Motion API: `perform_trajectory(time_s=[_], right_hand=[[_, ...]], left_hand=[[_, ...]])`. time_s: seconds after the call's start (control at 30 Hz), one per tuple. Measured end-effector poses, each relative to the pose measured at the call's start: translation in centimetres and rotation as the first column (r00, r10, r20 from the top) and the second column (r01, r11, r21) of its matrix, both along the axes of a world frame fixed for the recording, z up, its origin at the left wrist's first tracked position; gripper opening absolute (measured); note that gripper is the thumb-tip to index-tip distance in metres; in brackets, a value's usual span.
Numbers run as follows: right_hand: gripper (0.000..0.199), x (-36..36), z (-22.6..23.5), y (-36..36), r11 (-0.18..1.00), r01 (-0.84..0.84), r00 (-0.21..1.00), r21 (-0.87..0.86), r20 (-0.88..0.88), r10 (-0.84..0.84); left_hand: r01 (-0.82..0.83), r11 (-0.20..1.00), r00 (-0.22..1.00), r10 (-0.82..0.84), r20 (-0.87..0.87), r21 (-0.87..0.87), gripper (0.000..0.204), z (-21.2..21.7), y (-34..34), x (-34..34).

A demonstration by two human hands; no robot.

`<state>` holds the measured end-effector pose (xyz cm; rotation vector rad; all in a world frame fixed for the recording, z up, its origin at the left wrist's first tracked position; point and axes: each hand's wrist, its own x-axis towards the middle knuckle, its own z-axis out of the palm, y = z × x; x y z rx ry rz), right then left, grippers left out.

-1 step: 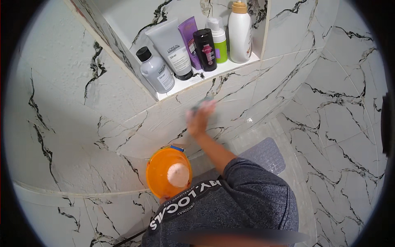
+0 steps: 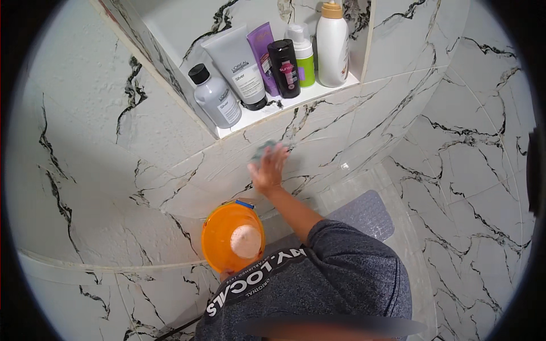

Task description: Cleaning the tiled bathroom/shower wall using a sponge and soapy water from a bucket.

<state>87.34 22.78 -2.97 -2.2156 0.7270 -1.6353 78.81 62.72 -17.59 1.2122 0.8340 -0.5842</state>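
My right hand [image 2: 268, 171] reaches to the marble-patterned tile wall [image 2: 227, 165], just below the recessed shelf. Under its fingertips is a grey-green scouring pad [image 2: 263, 150], pressed against the tile and slightly blurred. An orange bucket [image 2: 216, 236] with a blue handle grip [image 2: 245, 204] stands lower left of that hand. Inside the bucket is a round white patch, apparently foam [image 2: 245, 241]. Only a little of my left hand [image 2: 227, 274] shows, its fingers at the bucket's near rim; my grey shirt hides the rest.
On the white shelf [image 2: 227, 132] stand a silver bottle [image 2: 218, 98], a large grey tube [image 2: 239, 65], a purple tube [image 2: 263, 54], a black bottle [image 2: 284, 68], a green-and-white pump bottle [image 2: 305, 59] and a white pump bottle [image 2: 333, 51]. A grey mat [image 2: 367, 213] lies on the floor, right.
My right hand has slid a little left along the tile with the scouring pad. The bucket and the bottles have stayed where they were.
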Motion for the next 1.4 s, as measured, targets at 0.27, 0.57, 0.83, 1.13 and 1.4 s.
perform_trajectory(time_s=[0.27,0.57,0.83,1.13,1.4], right_hand=[[0.06,-4.7,0.1,-16.9,0.634,0.039,0.883,0.772,0.271,-0.384],[0.084,0.3,-2.6,-0.8,0.834,-0.175,0.967,-0.523,-0.249,0.047],[0.08,-3.9,0.2,-11.8,0.815,0.059,0.969,0.577,0.162,-0.184],[0.05,-8.7,-2.9,-14.2,0.793,-0.506,0.781,0.34,-0.21,0.588],[0.059,-8.6,-5.4,-16.8,0.85,-0.525,0.745,-0.046,-0.508,0.432]], left_hand=[[0.302,0.9,0.925,-0.356,0.131,0.314,0.045,-7.1,5.5,-1.0],[-0.146,0.956,0.988,0.152,0.003,-0.254,0.047,2.0,-1.2,-0.8],[-0.172,0.959,0.985,0.165,-0.05,-0.224,0.048,2.1,-2.4,-0.7],[-0.336,0.936,0.938,0.32,-0.135,-0.11,0.047,3.9,-11.6,-5.9],[-0.292,0.953,0.956,0.29,-0.03,-0.081,0.031,-1.5,-18.4,-9.6]])
